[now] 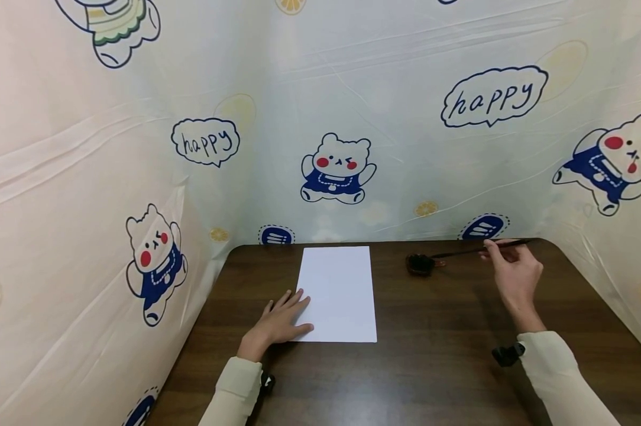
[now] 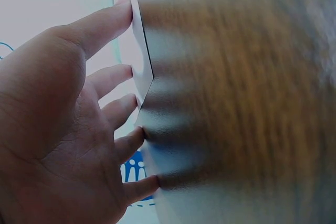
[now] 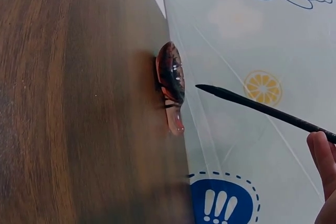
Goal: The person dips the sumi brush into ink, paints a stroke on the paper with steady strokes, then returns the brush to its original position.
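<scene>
A blank white sheet of paper (image 1: 342, 296) lies flat on the brown table. My left hand (image 1: 280, 322) rests at its lower left edge, fingers spread; the left wrist view shows thumb and fingertips along the sheet's edge (image 2: 140, 51). To the right, my right hand (image 1: 518, 278) pinches a thin black brush (image 1: 456, 253) by its shaft, pointing left. In the right wrist view the brush (image 3: 262, 109) ends in a dark pointed tip, near a small glossy dark dish-like piece (image 3: 171, 72) with a reddish-brown stubby end. Whether the tip touches it, I cannot tell.
The wooden table (image 1: 405, 378) has rounded far corners. Pale curtains (image 1: 278, 177) printed with bears, orange slices and "happy" bubbles hang around its back and sides. Both forearms wear light sleeves (image 1: 549, 355), with a black device at each wrist.
</scene>
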Motion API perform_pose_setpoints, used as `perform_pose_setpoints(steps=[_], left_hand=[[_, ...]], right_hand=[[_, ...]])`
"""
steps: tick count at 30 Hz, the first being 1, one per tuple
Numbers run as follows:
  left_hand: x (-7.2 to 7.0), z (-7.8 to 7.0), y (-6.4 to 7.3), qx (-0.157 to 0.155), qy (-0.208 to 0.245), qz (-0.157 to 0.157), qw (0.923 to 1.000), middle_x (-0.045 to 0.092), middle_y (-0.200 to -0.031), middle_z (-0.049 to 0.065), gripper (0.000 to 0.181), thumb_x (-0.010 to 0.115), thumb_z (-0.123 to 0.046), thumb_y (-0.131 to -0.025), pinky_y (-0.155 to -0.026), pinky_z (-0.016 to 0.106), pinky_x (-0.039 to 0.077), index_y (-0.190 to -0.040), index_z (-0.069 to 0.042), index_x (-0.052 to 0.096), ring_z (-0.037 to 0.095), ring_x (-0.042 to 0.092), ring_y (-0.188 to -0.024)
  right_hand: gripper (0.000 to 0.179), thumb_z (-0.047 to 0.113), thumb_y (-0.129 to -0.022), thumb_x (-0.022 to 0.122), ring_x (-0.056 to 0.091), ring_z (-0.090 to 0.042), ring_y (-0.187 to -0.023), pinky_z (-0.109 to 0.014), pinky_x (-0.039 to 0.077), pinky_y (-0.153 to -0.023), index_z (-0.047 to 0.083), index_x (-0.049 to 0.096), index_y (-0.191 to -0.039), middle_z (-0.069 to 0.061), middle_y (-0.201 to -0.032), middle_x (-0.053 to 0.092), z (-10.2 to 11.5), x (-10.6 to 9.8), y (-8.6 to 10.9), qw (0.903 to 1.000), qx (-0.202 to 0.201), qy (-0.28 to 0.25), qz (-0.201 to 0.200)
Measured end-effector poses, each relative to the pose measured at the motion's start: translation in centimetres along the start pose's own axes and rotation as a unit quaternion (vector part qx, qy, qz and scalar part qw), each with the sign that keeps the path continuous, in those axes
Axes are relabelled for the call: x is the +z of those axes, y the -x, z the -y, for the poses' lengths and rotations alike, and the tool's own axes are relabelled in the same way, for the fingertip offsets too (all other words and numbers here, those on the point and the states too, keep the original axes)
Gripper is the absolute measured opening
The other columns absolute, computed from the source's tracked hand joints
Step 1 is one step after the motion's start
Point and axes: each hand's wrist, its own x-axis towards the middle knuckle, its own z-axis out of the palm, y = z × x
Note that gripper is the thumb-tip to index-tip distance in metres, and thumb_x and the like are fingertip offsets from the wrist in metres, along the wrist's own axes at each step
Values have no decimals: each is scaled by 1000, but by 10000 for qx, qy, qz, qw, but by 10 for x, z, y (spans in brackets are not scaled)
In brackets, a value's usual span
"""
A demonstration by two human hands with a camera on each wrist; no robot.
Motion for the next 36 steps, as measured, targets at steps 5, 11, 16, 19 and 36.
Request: perform_pose_setpoints(steps=[5,11,16,19,36], left_hand=[[-1,-1,1,-14,-31,32,10000,17,-166,0,77,56,-61,-90,-116,69,10,-154,-28,31,33,11,-153],[-2,-3,1,-19,1,59,10000,17,-166,0,77,57,-60,-90,-116,69,9,-155,-28,31,34,10,-153],[-3,-3,1,-25,-2,78,10000,16,-166,0,77,56,-60,-90,-116,69,8,-155,-28,30,34,10,-153],[-3,-3,1,-17,-4,69,10000,17,-166,1,77,56,-60,-90,-116,69,9,-155,-27,31,34,10,-153],[-2,-1,0,-3,25,56,10000,17,-166,1,75,56,-59,-91,-115,70,9,-154,-27,31,34,11,-153]], right_hand=[[26,24,-88,74,69,5,-65,-12,53,-58,-1,71,-96,-2,-81,76,-4,6,-1,9998,203,-58,43],[26,26,-88,73,70,4,-66,-11,53,-59,1,71,-96,-3,-85,77,-8,8,-2,9990,412,-70,126],[26,28,-89,72,67,9,-64,-9,50,-55,3,73,-97,-8,-85,77,-15,8,-3,9978,557,298,190],[25,26,-90,71,66,11,-64,-8,49,-55,3,73,-99,-15,-89,76,-18,7,-2,9967,644,424,250],[27,34,-90,71,58,21,-62,-3,44,-55,8,74,-91,19,-71,68,-17,1,-4,9950,323,935,115]])
